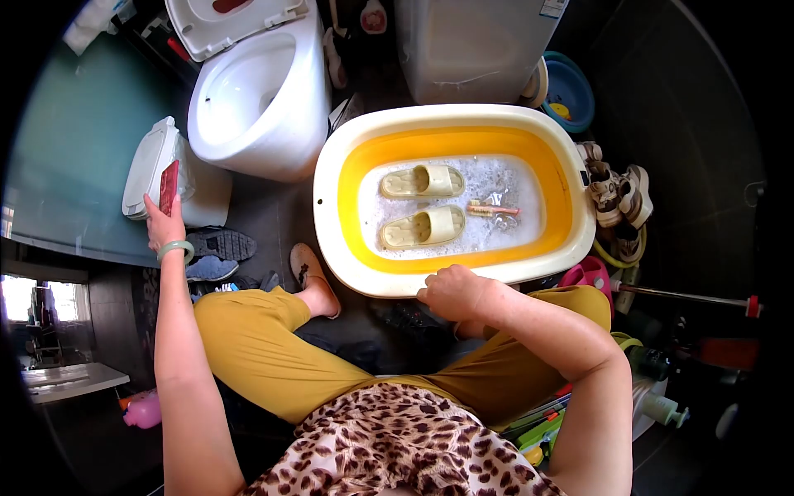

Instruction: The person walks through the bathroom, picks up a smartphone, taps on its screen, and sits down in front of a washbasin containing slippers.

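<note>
My left hand, a green bangle at its wrist, is closed on a flat red packet beside the white lidded bin. My right hand is closed at the near rim of the white and yellow tub; whether it grips the rim I cannot make out. Inside the tub, in foamy water, two pale green slippers lie one above the other, the upper slipper and the lower slipper. A pink-handled brush lies to their right.
An open toilet stands behind at the left. Behind the tub is a greyish container, with a blue basin to its right. Shoes stand right of the tub; dark shoes lie near the bin. A metal pole extends at the right.
</note>
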Demonstrator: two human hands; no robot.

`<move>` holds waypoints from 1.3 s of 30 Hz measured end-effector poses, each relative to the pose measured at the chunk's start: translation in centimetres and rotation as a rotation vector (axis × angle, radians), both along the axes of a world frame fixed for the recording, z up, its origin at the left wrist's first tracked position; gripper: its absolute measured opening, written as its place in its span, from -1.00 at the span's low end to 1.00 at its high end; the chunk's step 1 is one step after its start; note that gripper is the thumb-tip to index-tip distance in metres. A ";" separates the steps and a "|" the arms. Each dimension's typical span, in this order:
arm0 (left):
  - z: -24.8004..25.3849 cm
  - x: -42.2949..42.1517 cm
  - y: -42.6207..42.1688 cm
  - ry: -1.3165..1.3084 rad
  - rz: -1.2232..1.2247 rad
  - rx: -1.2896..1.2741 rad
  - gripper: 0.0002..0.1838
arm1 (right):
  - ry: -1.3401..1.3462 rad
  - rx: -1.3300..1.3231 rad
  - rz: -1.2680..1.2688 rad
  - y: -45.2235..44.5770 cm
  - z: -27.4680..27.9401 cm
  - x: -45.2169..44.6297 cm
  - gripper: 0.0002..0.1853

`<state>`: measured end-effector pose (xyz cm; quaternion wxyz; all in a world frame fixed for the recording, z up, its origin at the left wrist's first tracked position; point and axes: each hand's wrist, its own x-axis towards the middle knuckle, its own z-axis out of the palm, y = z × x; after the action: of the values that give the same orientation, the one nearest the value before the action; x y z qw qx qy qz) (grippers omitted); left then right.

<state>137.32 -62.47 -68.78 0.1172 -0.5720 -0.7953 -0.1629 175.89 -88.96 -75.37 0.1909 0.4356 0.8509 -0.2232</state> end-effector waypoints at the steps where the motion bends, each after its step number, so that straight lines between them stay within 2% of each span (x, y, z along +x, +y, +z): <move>1: 0.0 -0.1 0.0 0.002 0.001 -0.001 -0.20 | -0.011 -0.001 0.010 0.0 0.2 -0.1 -0.71; 17: 0.1 -0.2 0.2 -0.028 -0.010 0.003 -0.19 | -0.002 -0.003 -0.003 0.0 0.2 -0.1 -0.67; 22: 0.0 -0.3 0.3 -0.035 -0.022 0.005 -0.19 | -0.004 0.026 0.035 -0.1 -0.1 0.3 -0.74; 31: 0.1 -0.1 0.2 -0.012 -0.017 0.018 -0.19 | 0.014 -0.035 -0.048 0.1 0.6 -0.1 -0.71; 39: 0.1 -0.1 0.3 -0.014 -0.009 0.012 -0.18 | 0.005 -0.028 -0.015 0.2 0.7 0.0 -0.75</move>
<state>137.19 -62.14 -68.67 0.1142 -0.5739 -0.7924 -0.1721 175.89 -88.80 -74.64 0.1931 0.4387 0.8449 -0.2376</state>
